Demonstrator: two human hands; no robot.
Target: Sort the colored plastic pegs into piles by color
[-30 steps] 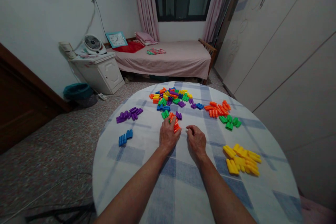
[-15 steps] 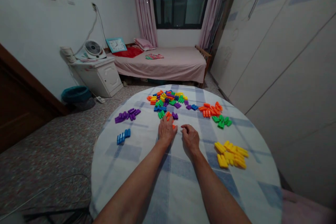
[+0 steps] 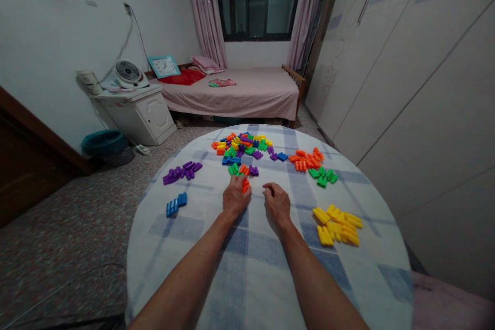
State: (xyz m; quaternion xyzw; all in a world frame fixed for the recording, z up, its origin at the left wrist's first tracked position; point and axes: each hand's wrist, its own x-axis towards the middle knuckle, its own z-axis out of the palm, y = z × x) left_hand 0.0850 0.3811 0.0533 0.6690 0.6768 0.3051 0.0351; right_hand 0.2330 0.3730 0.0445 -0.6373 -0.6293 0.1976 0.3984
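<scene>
orange pieces [image 3: 245,185] are clasped in the left hand [image 3: 235,198] grip, at its far-right side on the tabletop [image 3: 247,268]; long axis is hidden. right hand [image 3: 277,201] is curled closed just right, nothing seen held.

A few small orange plastic pegs [image 3: 245,186], rounded at the ends, lay bunched near the centre of the round table [image 3: 251,278], half hidden under the left hand [image 3: 235,197], showing at its one o'clock.

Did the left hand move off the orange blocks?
No. The left hand stays on the orange blocks, just on the near side of the green pair.
</scene>
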